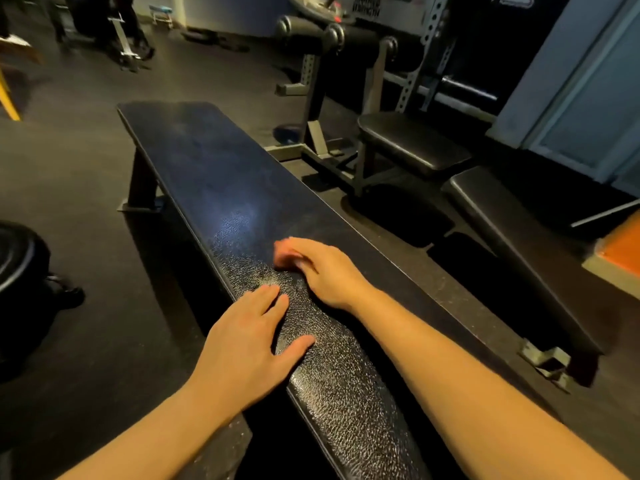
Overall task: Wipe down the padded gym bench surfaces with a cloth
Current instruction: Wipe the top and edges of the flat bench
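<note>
A long flat bench with a black padded top point(207, 174) runs from the near right to the far left. My right hand point(322, 271) lies on the pad with its fingers curled over a small pinkish cloth point(285, 256), which is blurred and mostly hidden under the hand. My left hand point(249, 341) rests flat on the pad's near left edge, fingers straight and thumb spread on the surface. A lighter streaked patch shows on the pad between the two hands.
A second padded bench point(512, 237) lies to the right, with a black padded seat point(412, 143) and roller-pad machine point(332, 36) behind it. A dark round object point(20, 265) stands on the floor at left. A metal stand point(124, 39) is far back left.
</note>
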Motion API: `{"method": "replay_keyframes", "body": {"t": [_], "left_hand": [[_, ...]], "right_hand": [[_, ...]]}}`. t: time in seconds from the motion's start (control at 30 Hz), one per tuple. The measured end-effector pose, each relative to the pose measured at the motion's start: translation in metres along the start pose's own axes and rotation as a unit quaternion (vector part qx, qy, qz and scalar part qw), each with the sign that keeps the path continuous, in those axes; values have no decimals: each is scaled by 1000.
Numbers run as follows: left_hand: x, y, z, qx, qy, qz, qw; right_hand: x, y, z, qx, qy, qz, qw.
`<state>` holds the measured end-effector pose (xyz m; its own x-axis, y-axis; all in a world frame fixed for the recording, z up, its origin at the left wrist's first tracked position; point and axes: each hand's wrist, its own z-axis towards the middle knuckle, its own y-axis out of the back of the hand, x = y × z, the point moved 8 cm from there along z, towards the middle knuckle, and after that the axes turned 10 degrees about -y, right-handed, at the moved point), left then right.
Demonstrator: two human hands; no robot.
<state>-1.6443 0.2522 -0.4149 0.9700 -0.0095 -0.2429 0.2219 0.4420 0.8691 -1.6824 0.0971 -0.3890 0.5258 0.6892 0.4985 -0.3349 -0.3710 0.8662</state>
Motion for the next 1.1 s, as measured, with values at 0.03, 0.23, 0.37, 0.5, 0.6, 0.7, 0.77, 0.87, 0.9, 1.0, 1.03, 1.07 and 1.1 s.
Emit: {"method": "replay_keyframes", "body": {"t": [0.03,0.23,0.37,0.5,0.6,0.7,0.77,0.87,0.9,1.0,1.03,1.07,1.1], "left_hand": [[0,-1,0,7,-2,-3,1000],[-2,0,1,2,4,-1,1000],[-3,-1,2,9,-3,10,1000],[-1,-1,3,16,-7,17,1000],[-1,2,5,25,-7,24,999],[-2,3,5,36,-4,29,999],[-3,3,6,39,-7,37,999],[-6,6,7,33,-12,43,998],[-7,7,7,34,-14,46,998],[-9,11,8,44,-13,58,997],[-9,11,8,50,-10,59,997],[-9,10,8,53,-10,56,997],[-9,11,8,49,-10,51,997]], "right_hand": [[-19,15,-11,-18,-19,-15,1000],[-122,74,0,-124,-303,-69,942],[-64,43,67,-130,-198,-28,971],[6,1,70,-6,-42,10,999],[18,3,-25,34,45,36,998],[-34,47,-141,-23,15,1,1000],[-92,82,-188,-84,-100,-28,991],[-157,112,-204,-168,-305,-37,937],[-157,110,-200,-197,-337,-29,920],[-98,81,-182,-208,-258,9,944],[-68,60,-185,-161,-176,31,971],[-35,40,-199,-96,-88,32,991],[-9,25,-219,-31,-7,25,999]]}}
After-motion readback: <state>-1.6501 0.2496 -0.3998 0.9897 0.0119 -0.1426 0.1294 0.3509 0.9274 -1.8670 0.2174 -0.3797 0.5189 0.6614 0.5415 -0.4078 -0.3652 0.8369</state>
